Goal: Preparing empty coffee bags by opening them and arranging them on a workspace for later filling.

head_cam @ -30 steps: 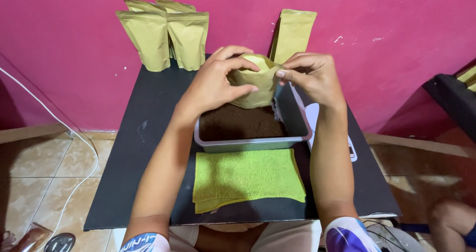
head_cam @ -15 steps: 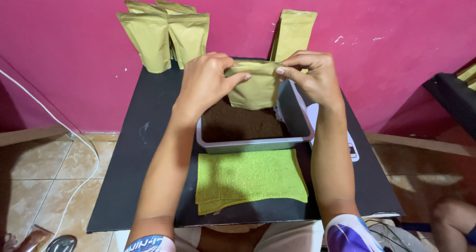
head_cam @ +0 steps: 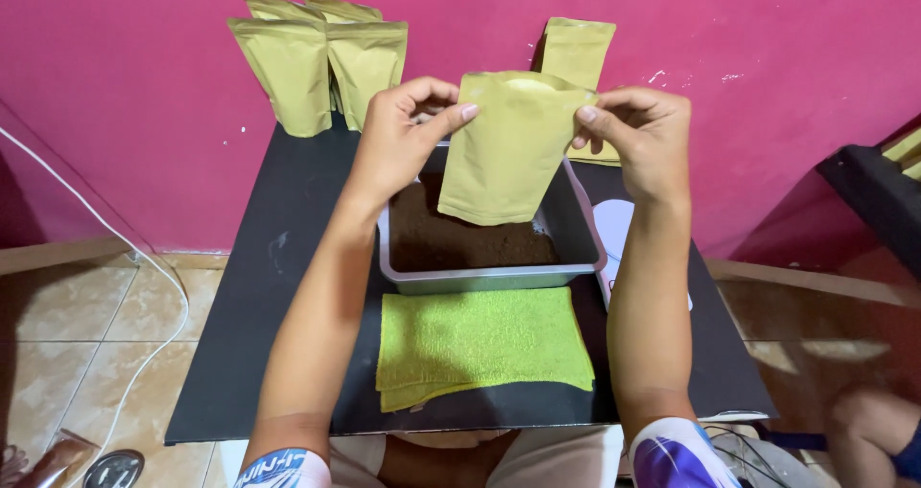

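- Tan paper pouch (head_cam: 508, 147) is held upright in the air above the metal tray (head_cam: 489, 277), its lower edge hanging over the dark brown powder (head_cam: 460, 243) inside.
- Left hand (head_cam: 403, 142) pinches the pouch's top left corner, thumb and fingers closed on it.
- Right hand (head_cam: 641, 133) pinches the top right corner likewise.
- Green cloth (head_cam: 480, 344) lies flat just in front of the tray.
- More pouches (head_cam: 317, 66) stand behind the tray against the pink wall (head_cam: 144, 114).

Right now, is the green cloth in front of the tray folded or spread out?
Folded: the green cloth lies flat on the black table, with a second layer's edge showing beneath.
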